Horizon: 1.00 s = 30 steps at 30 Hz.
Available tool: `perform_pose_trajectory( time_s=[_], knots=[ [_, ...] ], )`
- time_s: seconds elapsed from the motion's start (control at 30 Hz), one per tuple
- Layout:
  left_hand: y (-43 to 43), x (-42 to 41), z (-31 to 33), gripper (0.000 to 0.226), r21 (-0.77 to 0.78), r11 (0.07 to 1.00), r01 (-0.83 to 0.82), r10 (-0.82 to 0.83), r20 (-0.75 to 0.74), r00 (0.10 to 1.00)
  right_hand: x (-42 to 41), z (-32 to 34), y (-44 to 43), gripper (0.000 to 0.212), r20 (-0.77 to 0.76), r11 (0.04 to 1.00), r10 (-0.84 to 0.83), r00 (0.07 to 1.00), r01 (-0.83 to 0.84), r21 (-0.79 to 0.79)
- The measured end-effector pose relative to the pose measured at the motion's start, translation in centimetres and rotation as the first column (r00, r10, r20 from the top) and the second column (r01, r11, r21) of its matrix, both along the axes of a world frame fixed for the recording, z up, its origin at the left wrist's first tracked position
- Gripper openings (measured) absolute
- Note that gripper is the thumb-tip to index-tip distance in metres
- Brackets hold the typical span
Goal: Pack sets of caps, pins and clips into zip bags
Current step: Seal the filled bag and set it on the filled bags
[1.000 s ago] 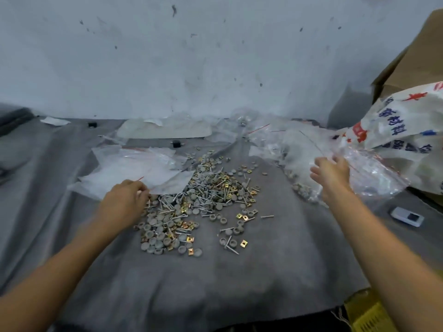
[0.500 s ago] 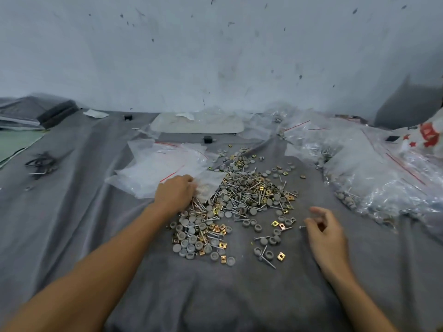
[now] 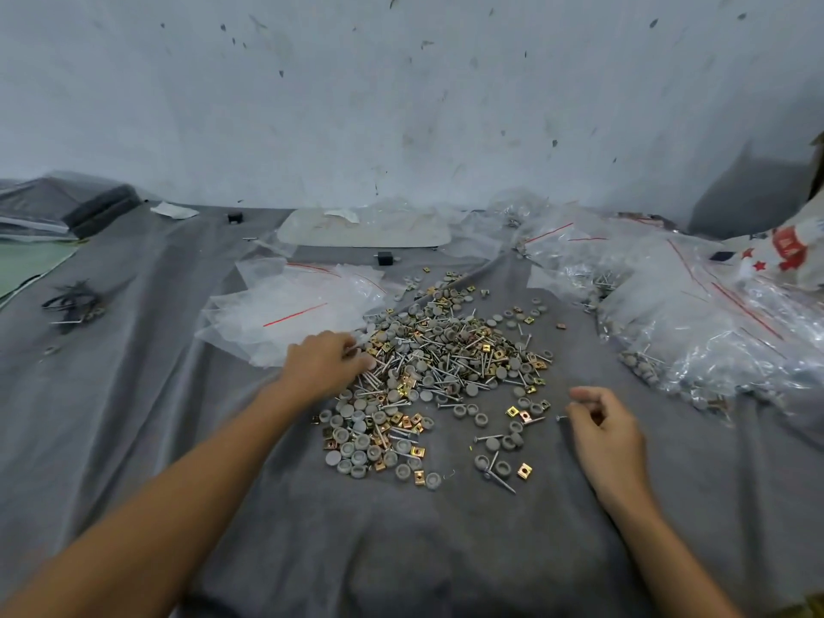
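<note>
Grey cloth tabletop (image 3: 446,550): carries a mixed heap (image 3: 450,345) of grey round plastic caps (image 3: 345,410), silver metal pins (image 3: 499,483) and gold square metal clips (image 3: 512,411) at centre.
Flat clear zip bags with red seal lines (image 3: 290,310): just left of the heap, touching it.
Filled clear zip bags (image 3: 695,332): right of the heap.
Left hand (image 3: 323,368): knuckles up, fingers bent onto the heap's left edge; grip hidden, cannot tell.
Right hand (image 3: 608,432): right of the heap, fingers loosely curled, tips beside a single silver pin (image 3: 561,418); whether the grip pinches it, cannot tell.
</note>
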<state>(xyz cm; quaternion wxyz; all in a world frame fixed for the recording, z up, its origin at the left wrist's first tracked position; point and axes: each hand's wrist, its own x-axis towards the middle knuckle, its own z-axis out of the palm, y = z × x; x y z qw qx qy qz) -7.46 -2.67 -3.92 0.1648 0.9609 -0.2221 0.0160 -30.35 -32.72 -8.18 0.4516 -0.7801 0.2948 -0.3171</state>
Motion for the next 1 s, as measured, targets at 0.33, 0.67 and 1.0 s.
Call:
perform_pose_trajectory(
  time_s=[0.33,0.67,1.0],
  knots=[
    [2.1,-2.3,10.3,0.018,-0.533,0.846,-0.014,-0.029,-0.072,0.997,-0.4,2.4,2.4,0.013,0.014,0.988,-0.001,1.0,0.003,-0.157],
    [3.8,-8.9,13.0,0.02,-0.92,0.248,-0.303,-0.549,-0.392,0.738,0.5,11.0,13.9,0.056,0.511,0.414,0.584,0.631,-0.773,0.481],
    [4.3,-10.0,9.8,0.015,-0.862,0.28,-0.422,-0.417,-0.505,0.756,-0.6,11.8,16.2,0.024,0.529,0.681,0.439,0.726,-0.653,0.331]
  ],
)
